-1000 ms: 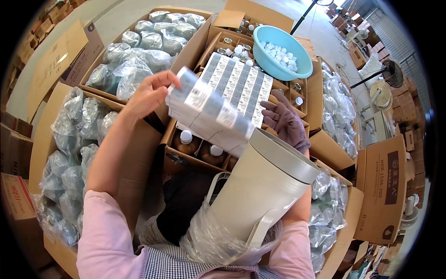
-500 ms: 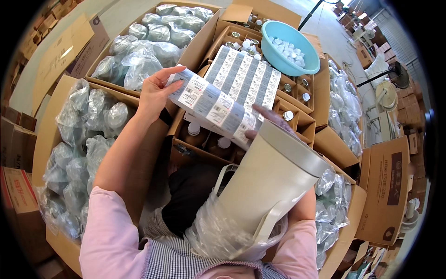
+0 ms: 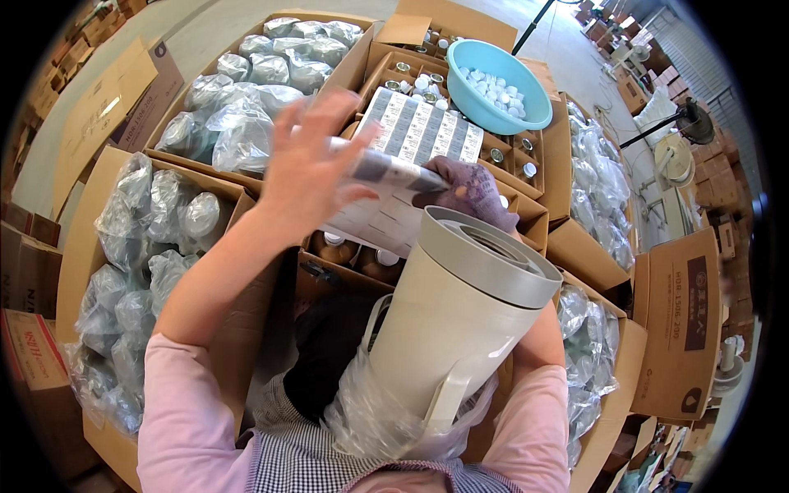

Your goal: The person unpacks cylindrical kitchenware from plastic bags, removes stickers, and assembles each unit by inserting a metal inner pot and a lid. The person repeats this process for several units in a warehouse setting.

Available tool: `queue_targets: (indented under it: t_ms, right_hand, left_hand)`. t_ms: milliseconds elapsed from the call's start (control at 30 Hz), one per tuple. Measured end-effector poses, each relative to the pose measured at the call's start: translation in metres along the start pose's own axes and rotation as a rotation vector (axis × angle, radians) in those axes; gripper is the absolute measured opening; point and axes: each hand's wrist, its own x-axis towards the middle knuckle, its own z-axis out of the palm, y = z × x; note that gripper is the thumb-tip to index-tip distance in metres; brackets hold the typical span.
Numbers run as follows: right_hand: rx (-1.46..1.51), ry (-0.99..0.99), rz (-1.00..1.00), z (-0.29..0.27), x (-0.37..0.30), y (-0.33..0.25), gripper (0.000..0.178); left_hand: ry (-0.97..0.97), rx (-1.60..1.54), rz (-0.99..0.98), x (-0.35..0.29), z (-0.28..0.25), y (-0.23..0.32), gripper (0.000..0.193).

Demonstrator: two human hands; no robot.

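My left hand (image 3: 316, 168) is raised and blurred by motion, its bare fingers spread apart, in front of the near end of a label sheet. My right hand (image 3: 470, 195), in a grey-purple glove, grips the right end of that label sheet (image 3: 370, 218), which is bent over so its pale back faces me. Another label sheet (image 3: 423, 127), with rows of printed stickers, lies flat just beyond. Against my lap leans a large beige jug (image 3: 460, 320) with a side handle, tilted to the right. A clear plastic bag (image 3: 370, 411) is bunched around its lower part.
A divided carton (image 3: 526, 218) of bottles stands ahead. On it sits a light-blue basin (image 3: 460, 90) of white caps. Open cartons of plastic-wrapped jugs flank me: one at left (image 3: 74, 246), one far left (image 3: 246, 177), others at right (image 3: 567, 238). A closed carton (image 3: 674, 329) stands farther right.
My left hand has let go of the sheet's left end and swung right. My right hand has closed on the sheet, tipping its back toward me. The jug has tilted, showing its top.
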Motion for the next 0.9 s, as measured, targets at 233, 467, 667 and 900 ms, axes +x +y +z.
queue_targets:
  t_ms: [233, 467, 667, 900]
  right_hand:
    - [0.048, -0.015, -0.038, -0.027, -0.008, 0.024, 0.034]
    - [0.622, 0.109, 0.264, 0.000, -0.012, 0.043, 0.036]
    - [0.906, 0.238, 0.411, 0.050, 0.002, 0.068, 0.027]
    - [0.995, 0.383, 0.385, 0.082, 0.012, 0.072, 0.027]
  left_hand:
    - [-0.613, -0.590, -0.305, 0.006, 0.046, -0.052, 0.038]
    - [-0.893, -0.933, -0.627, 0.014, 0.082, -0.078, 0.026]
    - [-0.930, -0.684, -0.395, -0.032, 0.148, -0.107, 0.025]
    - [-0.387, -0.670, -0.374, -0.040, 0.176, -0.005, 0.024]
